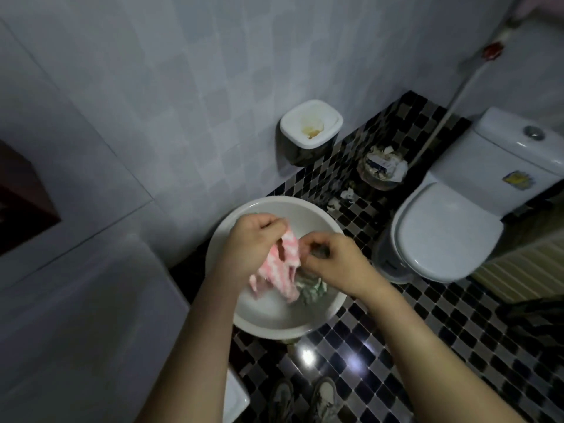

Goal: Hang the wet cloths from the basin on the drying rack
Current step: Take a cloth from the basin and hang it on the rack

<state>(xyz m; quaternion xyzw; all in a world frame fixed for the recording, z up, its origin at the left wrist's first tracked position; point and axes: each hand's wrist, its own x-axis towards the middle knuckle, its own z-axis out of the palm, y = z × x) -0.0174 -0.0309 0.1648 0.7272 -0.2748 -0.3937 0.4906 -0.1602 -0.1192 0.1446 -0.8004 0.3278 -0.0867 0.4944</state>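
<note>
A round white basin stands on the checkered floor in front of me. Over it hangs a pink-and-white checked cloth, pinched at its top edge by my left hand. My right hand grips the same cloth at its right edge, just above the basin. A green-and-white cloth lies crumpled in the basin, partly hidden under the pink one and my right hand. No drying rack is in view.
A white toilet stands at the right. A full waste bin and a white wall-mounted box are beyond the basin. A white appliance fills the left. My shoes are just below the basin.
</note>
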